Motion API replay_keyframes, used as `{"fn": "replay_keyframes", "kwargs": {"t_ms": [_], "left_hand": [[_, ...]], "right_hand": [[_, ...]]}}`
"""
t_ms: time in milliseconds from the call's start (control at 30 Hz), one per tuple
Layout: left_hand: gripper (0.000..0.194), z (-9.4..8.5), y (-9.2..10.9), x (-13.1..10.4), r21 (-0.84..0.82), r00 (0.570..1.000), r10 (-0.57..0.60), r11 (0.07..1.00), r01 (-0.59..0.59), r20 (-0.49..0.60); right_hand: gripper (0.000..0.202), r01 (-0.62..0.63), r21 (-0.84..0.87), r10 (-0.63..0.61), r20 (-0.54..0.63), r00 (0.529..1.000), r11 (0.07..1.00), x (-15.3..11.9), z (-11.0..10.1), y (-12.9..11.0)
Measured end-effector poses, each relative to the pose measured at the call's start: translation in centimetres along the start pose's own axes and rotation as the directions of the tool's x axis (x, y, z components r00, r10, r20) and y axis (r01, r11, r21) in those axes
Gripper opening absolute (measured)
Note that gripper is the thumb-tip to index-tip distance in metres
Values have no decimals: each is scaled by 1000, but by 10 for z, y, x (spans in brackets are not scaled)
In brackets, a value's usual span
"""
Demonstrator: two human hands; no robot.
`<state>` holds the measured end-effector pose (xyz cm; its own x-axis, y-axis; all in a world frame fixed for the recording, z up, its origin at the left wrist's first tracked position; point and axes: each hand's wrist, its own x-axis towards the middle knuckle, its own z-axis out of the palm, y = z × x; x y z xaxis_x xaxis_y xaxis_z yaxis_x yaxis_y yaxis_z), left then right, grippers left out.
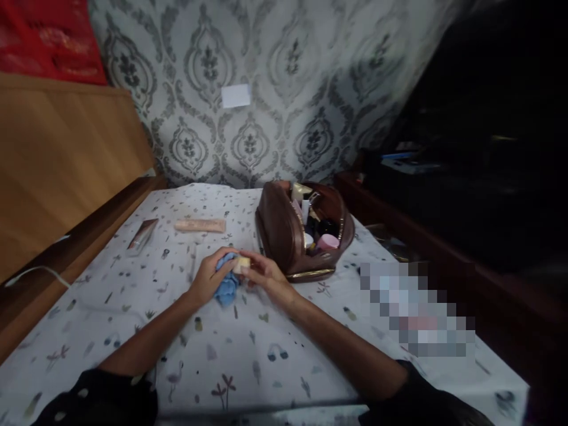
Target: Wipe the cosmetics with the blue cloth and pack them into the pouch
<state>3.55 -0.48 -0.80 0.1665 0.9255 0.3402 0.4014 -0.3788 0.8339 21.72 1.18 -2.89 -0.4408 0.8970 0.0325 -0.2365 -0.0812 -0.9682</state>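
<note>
Near the middle of the patterned white sheet, my left hand (pixel 208 276) is wrapped round a crumpled blue cloth (pixel 228 290). Against the top of the cloth is a small pale yellow item (pixel 241 265), pinched by the fingers of my right hand (pixel 269 276). The two hands almost meet around it. Just behind and to the right of them stands a brown bag (pixel 281 228), unzipped, with a pink-lidded jar (pixel 328 242), a white tube and dark items inside.
A peach tube (pixel 200 225) and a brown-and-clear packet (pixel 142 234) lie at the back left of the sheet (pixel 248 367). On the right is a pixelated patch. Wooden edges flank both sides; patterned wallpaper (pixel 248 142) rises behind.
</note>
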Motion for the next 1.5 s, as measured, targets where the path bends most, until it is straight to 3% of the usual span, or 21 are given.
{"fn": "replay_keyframes", "kwargs": {"t_ms": [100,200,333,433,500,567,667,767,833,967,1067,1167,1300,1500], "left_hand": [[30,2,11,1,44,998,19,999,-17,-58],[28,4,28,3,87,997,66,994,-62,-50],[27,5,58,11,125,991,133,983,-132,1],[27,9,77,24,195,975,222,956,-218,0],[26,14,87,33,260,942,334,908,-328,23],[25,22,94,42,332,880,465,819,-468,94],[30,37,101,52,489,758,591,593,-640,275],[41,51,106,57,623,676,590,340,-704,442],[49,58,108,61,669,677,540,256,-698,500],[58,64,113,66,725,726,409,194,-661,553],[54,66,116,66,745,725,371,117,-657,581],[48,65,115,64,748,705,398,69,-660,587],[44,63,107,61,740,680,468,77,-668,565],[46,63,92,62,733,629,570,69,-677,528]], "right_hand": [[67,33,-89,-30,44,999,995,-3,-1,-9],[55,145,-217,-135,57,989,965,-12,-4,-27],[45,260,-350,-261,43,964,900,-31,-15,-62],[43,271,-314,-270,49,962,910,-47,-29,-93],[45,278,-265,-282,26,959,923,-54,-42,-114],[43,303,-289,-329,-44,943,908,-58,-58,-133],[41,311,-343,-368,-115,923,886,-56,-85,-152],[37,325,-419,-425,-169,889,848,-47,-111,-160],[34,334,-456,-458,-192,868,825,-40,-124,-160],[32,307,-513,-459,-200,866,802,-28,-145,-162],[32,283,-566,-458,-193,868,774,-22,-157,-167],[29,285,-643,-494,-168,853,711,-18,-169,-173],[27,287,-745,-555,-133,821,603,-16,-182,-175],[28,335,-750,-598,-99,795,570,-9,-190,-174]]}}
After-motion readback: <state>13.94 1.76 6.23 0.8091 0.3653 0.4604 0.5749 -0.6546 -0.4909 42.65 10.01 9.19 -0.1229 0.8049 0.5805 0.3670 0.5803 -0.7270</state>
